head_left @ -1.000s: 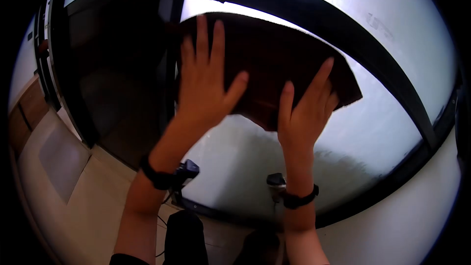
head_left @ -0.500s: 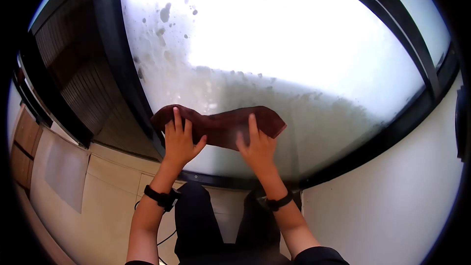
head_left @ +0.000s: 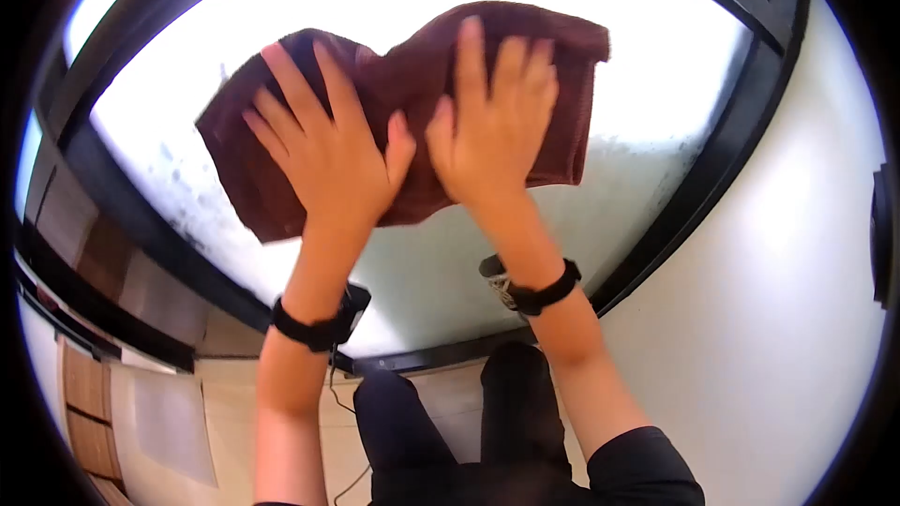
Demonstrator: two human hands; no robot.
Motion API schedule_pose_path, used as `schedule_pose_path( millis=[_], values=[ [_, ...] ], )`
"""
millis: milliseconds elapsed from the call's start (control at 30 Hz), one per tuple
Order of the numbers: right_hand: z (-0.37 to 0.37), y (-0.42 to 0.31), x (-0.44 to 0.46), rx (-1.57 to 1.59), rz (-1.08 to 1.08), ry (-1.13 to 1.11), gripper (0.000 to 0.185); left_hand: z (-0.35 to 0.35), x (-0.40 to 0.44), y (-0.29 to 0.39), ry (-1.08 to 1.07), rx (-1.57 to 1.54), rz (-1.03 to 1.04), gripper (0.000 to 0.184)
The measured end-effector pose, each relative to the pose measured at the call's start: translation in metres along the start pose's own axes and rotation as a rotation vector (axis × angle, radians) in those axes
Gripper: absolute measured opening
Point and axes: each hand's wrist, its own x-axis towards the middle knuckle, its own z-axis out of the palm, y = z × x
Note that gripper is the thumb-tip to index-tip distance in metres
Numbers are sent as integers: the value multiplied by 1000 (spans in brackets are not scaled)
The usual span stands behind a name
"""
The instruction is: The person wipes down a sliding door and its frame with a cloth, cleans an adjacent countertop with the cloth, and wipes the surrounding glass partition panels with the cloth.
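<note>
A dark brown cloth [head_left: 412, 66] lies spread against a bright frosted glass pane [head_left: 422, 272]. On its left part rests my left hand [head_left: 333, 150], palm toward the cloth and fingers spread. My right hand [head_left: 492, 126] lies flat on the right part, thumb apart from the fingers, which are slightly blurred. Between the two thumbs the cloth's upper edge dips. Dark spots and smudges mark the glass at its lower left and right sides. What lies directly behind the cloth is hidden.
A black frame [head_left: 656, 253] borders the pane. To the right stands a white wall [head_left: 741, 347]. Black straps with small devices [head_left: 323, 323] sit on both wrists, and a thin cable [head_left: 339, 394] hangs from the left one. My knees [head_left: 389, 398] are close below the frame.
Both hands have moved up the glass with the cloth, which now appears larger and more spread out. The view has shifted, showing more of the frame at the upper left.
</note>
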Motion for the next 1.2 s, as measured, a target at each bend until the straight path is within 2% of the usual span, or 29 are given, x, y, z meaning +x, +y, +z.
schedule_pose_path(
  millis=[67,167,233,267,333,367,467,600,667,700,833,1067,1133,1167,1200],
  values=[
    [-5,7,-17,10,-2,-83,56,9,-25,11,-114,-23,-7,67],
    [-8,26,-72,37,59,-205,55,22,-59,17,-178,3,66,68],
    [-14,39,-108,11,-3,-295,54,25,-85,21,-334,92,211,73],
    [-19,45,-125,11,1,-299,54,20,-94,29,-516,30,218,71],
    [-24,57,-154,44,-87,-311,53,46,-138,19,-370,-139,479,74],
    [-26,64,-163,70,-96,-383,55,44,-136,22,-374,-136,489,74],
    [-36,60,-141,217,3,-410,57,38,-117,29,-326,-147,524,75],
    [-35,76,-59,232,-6,-214,59,29,-30,38,-368,-227,448,64],
    [-36,88,-22,212,-21,-142,60,18,17,52,-221,-361,435,67],
    [-34,94,-13,222,-47,-81,60,13,29,58,-202,-323,446,65],
    [-34,100,-20,102,-107,-113,64,12,31,58,-172,-249,514,64],
    [-43,104,-20,217,-45,-229,66,4,37,52,-332,-189,613,69],
    [-44,102,-20,307,-66,-149,67,-8,49,49,-466,-242,670,68],
    [-46,100,-21,302,-51,-183,65,-16,56,46,-461,-236,667,68],
    [-48,97,-21,305,-62,-175,65,-23,63,44,-558,-212,706,68]
  ],
)
